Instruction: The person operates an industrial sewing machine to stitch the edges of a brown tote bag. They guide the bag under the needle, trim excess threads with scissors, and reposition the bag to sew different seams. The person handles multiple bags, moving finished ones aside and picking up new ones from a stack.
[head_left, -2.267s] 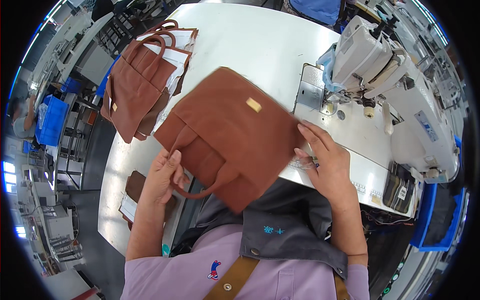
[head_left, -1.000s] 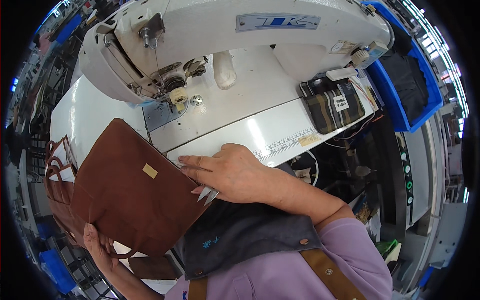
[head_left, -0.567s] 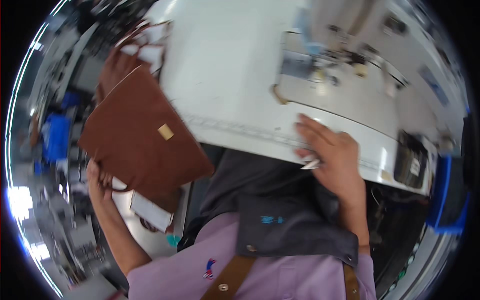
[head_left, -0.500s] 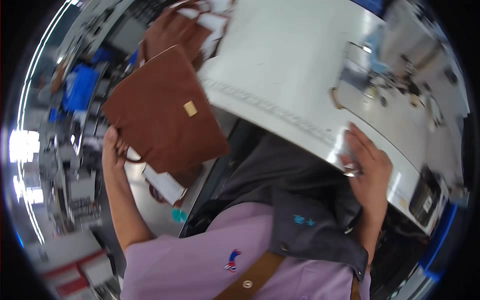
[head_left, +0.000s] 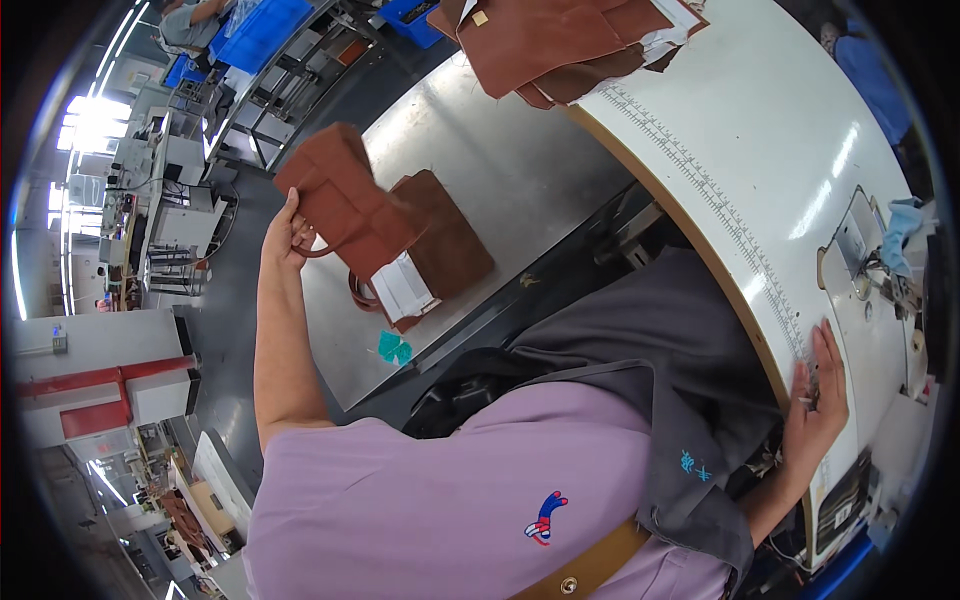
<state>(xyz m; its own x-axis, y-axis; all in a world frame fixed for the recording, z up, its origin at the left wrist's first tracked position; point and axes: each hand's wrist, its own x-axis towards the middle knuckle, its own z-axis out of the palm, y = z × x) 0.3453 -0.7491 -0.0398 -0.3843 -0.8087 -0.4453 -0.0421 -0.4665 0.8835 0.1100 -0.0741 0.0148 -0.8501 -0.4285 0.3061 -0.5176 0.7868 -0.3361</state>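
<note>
My left hand (head_left: 291, 236) is closed on the edge of a reddish-brown handbag (head_left: 345, 195), raised above a metal side table (head_left: 540, 165). The bag hangs tilted, and a loop handle shows under my fingers. Beneath and behind it lies a darker brown bag (head_left: 455, 235) with white lining or paper (head_left: 402, 287) showing beside it. My right hand (head_left: 822, 405) lies at the near edge of the white sewing table (head_left: 720, 130), fingers stretched out. A small shiny thing shows by its thumb; I cannot make out what it is.
Brown leather bag pieces (head_left: 550, 50) lie stacked at the white table's far left corner. A sewing machine (head_left: 890, 275) stands on the right, a blue cloth-like piece (head_left: 902, 235) hanging on it. A turquoise piece (head_left: 394, 347) sits at the metal table's corner. Blue bins (head_left: 262, 32) stand farther back.
My view has swung left, showing more of the metal table. The handbag in my left hand has moved away from the stacked pieces, over the metal table. My right hand stays by the white table's edge.
</note>
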